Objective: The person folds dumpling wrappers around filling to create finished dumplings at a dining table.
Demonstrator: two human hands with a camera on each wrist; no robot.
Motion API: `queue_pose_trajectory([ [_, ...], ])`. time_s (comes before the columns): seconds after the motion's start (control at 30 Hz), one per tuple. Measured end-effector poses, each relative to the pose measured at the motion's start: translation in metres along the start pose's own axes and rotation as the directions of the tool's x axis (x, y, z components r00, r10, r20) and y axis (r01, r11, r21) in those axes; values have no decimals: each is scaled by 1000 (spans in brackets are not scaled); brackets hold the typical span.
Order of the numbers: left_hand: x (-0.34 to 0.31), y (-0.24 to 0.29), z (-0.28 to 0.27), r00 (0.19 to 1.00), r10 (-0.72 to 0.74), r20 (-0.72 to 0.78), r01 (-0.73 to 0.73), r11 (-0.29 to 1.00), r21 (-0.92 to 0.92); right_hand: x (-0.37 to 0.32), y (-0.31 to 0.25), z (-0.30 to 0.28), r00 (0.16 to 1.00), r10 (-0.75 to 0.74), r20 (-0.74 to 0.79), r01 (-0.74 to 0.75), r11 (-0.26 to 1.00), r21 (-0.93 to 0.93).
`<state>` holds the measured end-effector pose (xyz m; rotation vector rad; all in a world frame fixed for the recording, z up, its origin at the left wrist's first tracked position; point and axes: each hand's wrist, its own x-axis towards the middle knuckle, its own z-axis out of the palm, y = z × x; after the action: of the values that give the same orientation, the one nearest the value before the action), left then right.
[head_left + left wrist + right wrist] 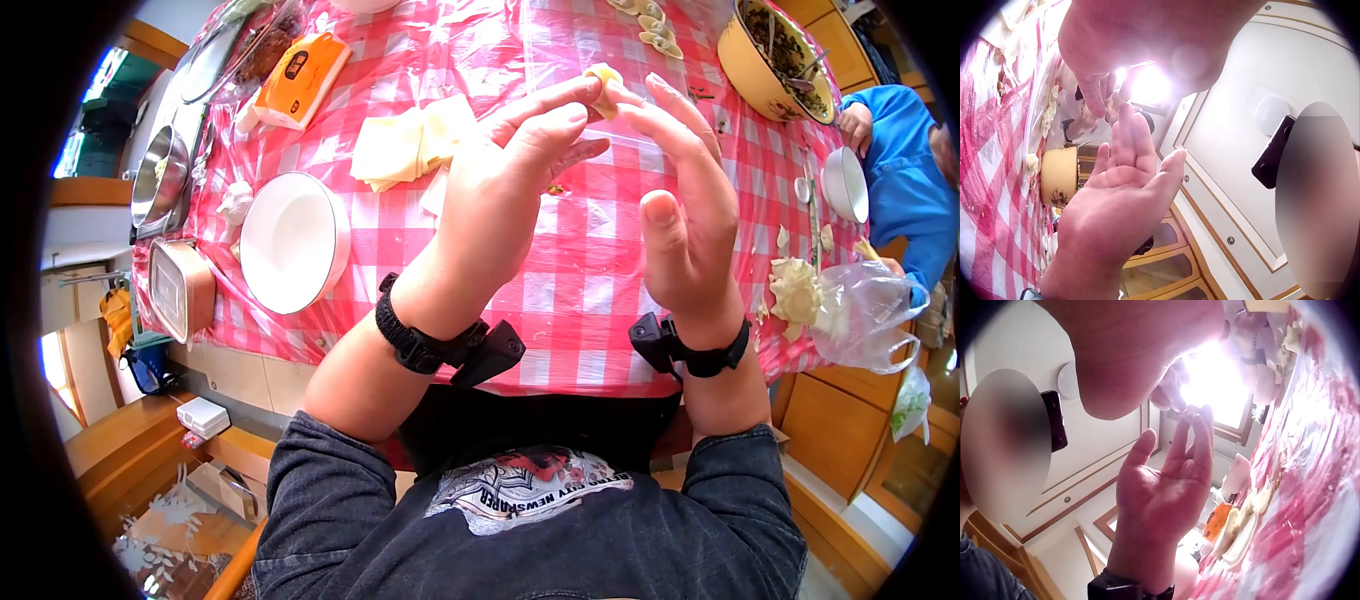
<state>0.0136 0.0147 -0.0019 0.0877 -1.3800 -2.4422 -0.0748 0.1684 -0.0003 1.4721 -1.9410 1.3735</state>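
Observation:
Between the fingertips of both hands, over the table, is a small folded piece of yellow dough (pixel 604 88), like a wonton. My left hand (pixel 505 175) reaches in from the left with its fingers extended to the dough and its thumb apart. The right hand (pixel 695 190) faces it, fingers stretched toward the same piece, thumb standing away. In the left wrist view the palm of the right hand (pixel 1107 200) shows, fingers nearly straight. The left hand (pixel 1166 487) appears likewise in the right wrist view. Square dough wrappers (pixel 410 142) lie stacked beside the left hand.
Folded wontons (pixel 655 28) lie at the far side, near a yellow bowl of filling (pixel 735 60). A white dish (pixel 337 240) and an orange tissue pack (pixel 303 80) stand left. At right are a white bowl (pixel 846 186), a plastic bag (pixel 865 310) and a person in blue (pixel 905 170).

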Motion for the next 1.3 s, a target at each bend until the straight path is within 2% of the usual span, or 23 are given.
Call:
queue_pose_trajectory([
  [0.17, 0, -1, 1, 1000, 2, -1, -2, 1000, -14, 0, -1, 0, 999, -6, 53, 8, 1000, -27],
  [0.23, 1, -2, -2, 1000, -8, -8, 7, 994, -106, 1, -3, 0, 997, -2, 73, 3, 1000, -14],
  [0.37, 1, -3, -3, 1000, 4, 4, -3, 994, -108, 0, -1, 1, 999, -30, 43, 30, 1000, 7],
  [0.43, 1, -3, -3, 1000, 2, 1, -2, 1000, -18, -1, -2, 0, 1000, 7, -17, -7, 1000, 14],
  [0.57, 1, -3, -2, 1000, 3, 2, -3, 1000, -12, -1, 0, 0, 1000, 5, 25, -5, 1000, 4],
  [0.63, 1, -4, -2, 1000, 5, -3, -5, 995, -100, -2, 0, 1, 999, 5, 46, -5, 1000, -7],
  [0.73, 0, -1, 1, 1000, -3, 6, 3, 1000, -5, -2, -1, 1, 999, 4, 51, -4, 1000, -2],
  [0.87, 1, -2, -1, 1000, -7, -1, 7, 1000, 0, 0, -2, 1, 999, 0, 55, 0, 1000, 0],
  [0.97, 2, -4, -3, 1000, 13, 5, -13, 1000, -18, 0, -1, 0, 1000, -25, -1, 25, 999, 23],
  [1.03, 1, -4, -3, 1000, 9, 1, -9, 999, -34, -1, -1, 0, 999, 22, -24, -21, 999, 35],
  [1.3, 1, -3, -3, 1000, -4, 11, 4, 999, -38, -2, 1, 1, 999, -14, 46, 14, 1000, 2],
])
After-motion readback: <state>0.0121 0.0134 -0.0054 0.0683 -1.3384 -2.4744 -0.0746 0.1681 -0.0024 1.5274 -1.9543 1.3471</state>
